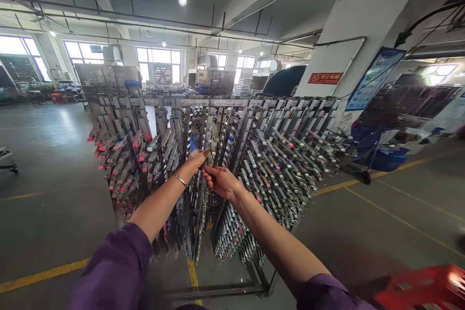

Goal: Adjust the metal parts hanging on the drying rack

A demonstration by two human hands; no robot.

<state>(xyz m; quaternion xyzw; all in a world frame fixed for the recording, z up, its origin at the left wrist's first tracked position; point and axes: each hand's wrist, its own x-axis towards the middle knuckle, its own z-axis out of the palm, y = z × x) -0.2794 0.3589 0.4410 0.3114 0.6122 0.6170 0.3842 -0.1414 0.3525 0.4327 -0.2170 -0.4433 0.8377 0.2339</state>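
A tall metal rack (232, 102) stands in front of me, hung with several rows of small metal parts on long bars. My left hand (196, 160) reaches into the middle of the rack, fingers pinched on a small metal part (211, 151) hanging there. My right hand (220, 180) is just below and to the right, fingers curled near the same bar. It is too small to tell what the right fingers grip. A thin bracelet (180, 180) sits on my left wrist. Both sleeves are purple.
A white pillar (348, 43) with a red sign (325, 78) stands at the right. A blue bin on a cart (385, 157) is behind the rack's right end. A red crate (425, 288) is at the bottom right. Yellow lines (399, 220) mark the grey floor. Machines line the far windows.
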